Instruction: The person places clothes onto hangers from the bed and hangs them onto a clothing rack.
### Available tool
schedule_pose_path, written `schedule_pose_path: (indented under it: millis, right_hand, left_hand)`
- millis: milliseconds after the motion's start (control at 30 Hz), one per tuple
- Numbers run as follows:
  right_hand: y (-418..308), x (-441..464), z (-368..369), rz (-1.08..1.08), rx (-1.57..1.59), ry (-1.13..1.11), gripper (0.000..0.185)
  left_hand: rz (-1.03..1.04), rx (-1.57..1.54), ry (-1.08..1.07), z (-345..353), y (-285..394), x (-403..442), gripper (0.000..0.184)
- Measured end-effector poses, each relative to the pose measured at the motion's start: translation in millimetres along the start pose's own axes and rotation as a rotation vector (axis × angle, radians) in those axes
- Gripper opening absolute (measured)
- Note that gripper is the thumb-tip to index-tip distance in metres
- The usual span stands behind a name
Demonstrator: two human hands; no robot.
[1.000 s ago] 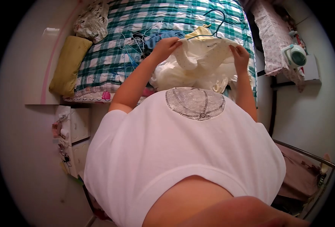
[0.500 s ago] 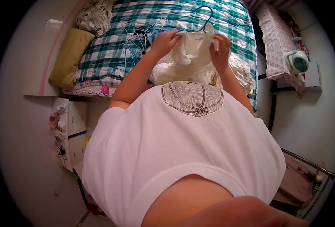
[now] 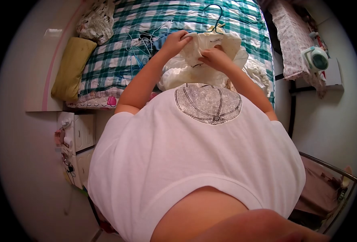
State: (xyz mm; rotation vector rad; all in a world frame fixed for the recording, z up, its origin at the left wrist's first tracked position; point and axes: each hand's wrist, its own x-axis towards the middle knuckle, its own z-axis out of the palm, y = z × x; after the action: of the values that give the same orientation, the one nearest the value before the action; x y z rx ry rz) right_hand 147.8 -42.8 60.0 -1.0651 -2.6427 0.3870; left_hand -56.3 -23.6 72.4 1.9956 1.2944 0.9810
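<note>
A small white garment hangs on a dark teal hanger, whose hook stands up above the neckline. My left hand is closed on the garment's left shoulder edge. My right hand lies over the front of the garment, lower and near its middle, with its fingers closed on the cloth; the fingertips are partly hidden. Beneath the garment, a pile of white clothes rests on the bed's near edge.
A green checked quilt covers the bed. Several loose hangers and blue cloth lie left of the garment. An olive pillow and patterned cloth are farther left. A white and green appliance stands at right.
My right hand has moved from the garment's right shoulder inward and down to its front. My left hand stays at the left shoulder. The hanger has shifted left.
</note>
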Motion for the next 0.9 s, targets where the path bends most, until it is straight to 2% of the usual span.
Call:
schedule_pose_path:
  millis: [67, 167, 267, 367, 467, 567, 667, 700, 800, 833, 900]
  right_hand:
    - [13, -3, 0, 0.036, 0.020, 0.010, 0.022]
    - [25, -10, -8, -0.103, -0.032, 0.245, 0.018]
    - [38, -22, -15, 0.040, 0.026, 0.276, 0.013]
    - [33, -24, -32, 0.048, 0.109, 0.233, 0.009]
    - [46, -29, -18, 0.006, 0.112, 0.354, 0.015]
    - [49, -42, -5, 0.174, -0.179, 0.756, 0.030]
    - [54, -48, -3, 0.280, -0.019, 0.787, 0.044]
    - [54, -48, -5, 0.273, -0.156, 0.782, 0.047]
    - [70, -52, 1, 0.342, 0.238, 0.475, 0.043]
    - [76, -50, 12, 0.252, 0.196, 0.613, 0.029]
    - [81, -56, 16, 0.456, 0.446, 0.571, 0.023]
  left_hand:
    - [0.008, 0.001, -0.014, -3, 3, 4, 0.030]
    - [0.035, 0.000, -0.016, -5, -3, 10, 0.035]
    - [0.019, -0.017, -0.053, -2, -19, 14, 0.034]
    - [-0.042, 0.001, -0.065, -2, -19, 18, 0.031]
    - [-0.046, 0.017, -0.034, 0, -19, 15, 0.028]
    - [-0.046, 0.018, 0.016, -4, -17, 12, 0.023]
    - [-0.079, -0.012, -0.002, -10, -16, 5, 0.021]
    - [-0.091, -0.025, -0.021, -12, -16, 5, 0.021]
    - [-0.027, -0.024, -0.037, -10, -16, 5, 0.019]
    - [-0.018, 0.002, -0.045, -9, -16, 5, 0.019]
    - [-0.002, 0.052, -0.059, -9, -13, 4, 0.020]
